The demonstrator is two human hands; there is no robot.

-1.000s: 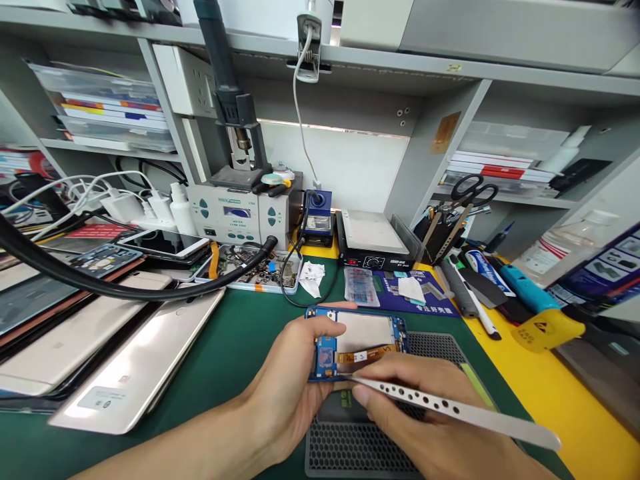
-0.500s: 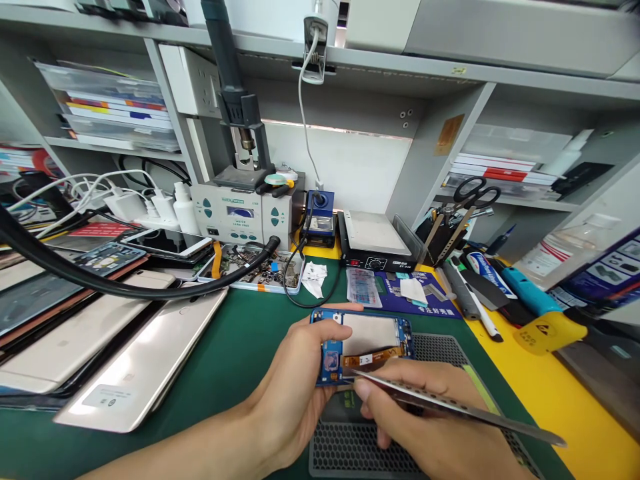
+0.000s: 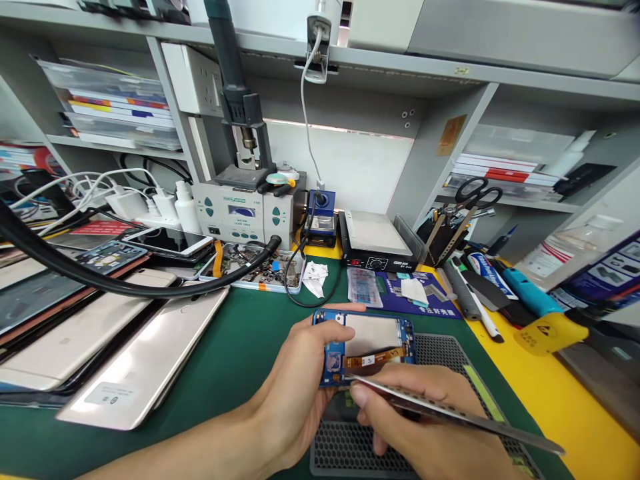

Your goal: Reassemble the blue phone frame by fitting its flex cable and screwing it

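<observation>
My left hand (image 3: 295, 367) is closed around one end of an opened blue phone frame (image 3: 333, 333), the thumb lying over its face. A pale metal plate (image 3: 373, 333) and an orange-brown flex cable (image 3: 377, 358) with a small white label show inside the frame. My right hand (image 3: 420, 413) grips metal tweezers (image 3: 450, 409) like a pen. Their tip is at the frame's lower edge, close to the flex cable; whether it touches cannot be made out. Under both hands lies a dark honeycomb-textured mat (image 3: 360, 447).
Several phone bodies and panels (image 3: 145, 360) are stacked on the left. A thick black hose (image 3: 125, 288) arches across them from the hot-air station (image 3: 245, 217). Behind the phone stand a tray of small parts (image 3: 255, 267) and a heating plate (image 3: 377, 240). Scissors (image 3: 477, 193) and tools line the right.
The tweezers' tip has shifted slightly left and down along the frame's lower edge. The left hand keeps its hold on the phone frame; the whole view has drifted a little.
</observation>
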